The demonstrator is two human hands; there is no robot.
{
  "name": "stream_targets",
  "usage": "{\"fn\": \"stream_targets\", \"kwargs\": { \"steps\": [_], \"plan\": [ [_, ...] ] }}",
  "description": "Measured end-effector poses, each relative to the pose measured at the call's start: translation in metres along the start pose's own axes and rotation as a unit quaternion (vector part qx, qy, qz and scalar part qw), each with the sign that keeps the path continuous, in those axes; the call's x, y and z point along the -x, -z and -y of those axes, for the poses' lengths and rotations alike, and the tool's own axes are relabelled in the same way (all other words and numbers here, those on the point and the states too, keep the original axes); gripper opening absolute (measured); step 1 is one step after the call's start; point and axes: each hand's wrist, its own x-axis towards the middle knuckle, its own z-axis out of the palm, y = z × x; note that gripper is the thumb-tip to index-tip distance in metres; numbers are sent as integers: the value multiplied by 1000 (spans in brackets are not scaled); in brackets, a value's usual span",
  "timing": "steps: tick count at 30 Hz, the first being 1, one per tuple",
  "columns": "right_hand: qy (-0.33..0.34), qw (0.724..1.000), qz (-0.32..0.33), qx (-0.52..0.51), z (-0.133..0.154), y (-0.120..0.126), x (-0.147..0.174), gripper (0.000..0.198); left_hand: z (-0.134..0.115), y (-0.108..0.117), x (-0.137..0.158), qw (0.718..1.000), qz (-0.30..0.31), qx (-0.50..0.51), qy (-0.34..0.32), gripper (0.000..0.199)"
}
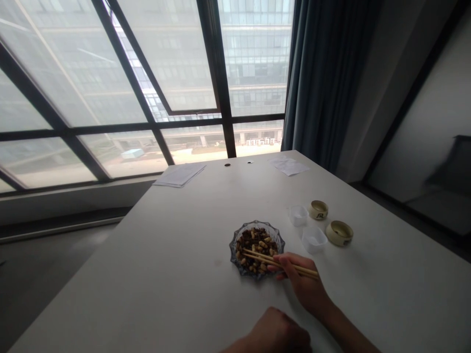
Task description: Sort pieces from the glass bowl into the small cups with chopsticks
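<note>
Over glass bowl [274,234] | right hand [300,283] holds chopsticks [260,258] | cup [318,214]: dark character

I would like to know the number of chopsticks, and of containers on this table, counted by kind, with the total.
Chopsticks: 2
Glass bowl: 1
Clear plastic containers: 2
Beige round pots: 2
Total: 7

Right hand [303,288]: bare, with a narrow back and slender fingers [294,258]
Right wrist [324,306]: bare and slim
Right forearm [349,331]: bare as far as the view's lower edge, straight-sided and slender
Left hand [279,331]: bare, its outline rounded; the surface looks smooth, though shadow and blur make finer detail hard to judge
Left wrist [239,345]: bare where it shows, cut by the lower edge
</note>
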Motion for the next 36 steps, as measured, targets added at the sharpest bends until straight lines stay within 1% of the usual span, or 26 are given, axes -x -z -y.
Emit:
{"fn": "stream_targets", "kwargs": {
  "steps": [3,7,10,13,16,21,28,33,36],
  "plan": [
    [-11,1000,4,-3,-3,0,0,58,-3,2,0,1000,1,-1,6,47],
    [-5,999,-29,-17,-6,-3,2,57,-6,3,1,1000,3,-4,15,47],
    [-2,999,-43,-29,-10,-3,3,56,-6,3,1,1000,-1,-6,18,46],
    [-2,998,-54,-28,-15,1,1,59,-4,2,1,1000,-6,-5,15,49],
    [-3,998,-49,-26,-20,6,-2,61,-4,2,1,1000,-9,-5,10,52],
    [-8,999,-33,-23,-24,12,-4,58,-5,3,0,1000,-14,-6,5,52],
    [30,1000,3,-1,-25,6,-4,51,-4,2,1,1000,0,-25,8,45],
    [28,999,17,-9,-32,5,-7,49,-5,2,2,999,2,-38,18,41],
    [26,999,21,-12,-34,6,-8,47,-7,4,1,999,3,-40,20,43]
  ]
}}
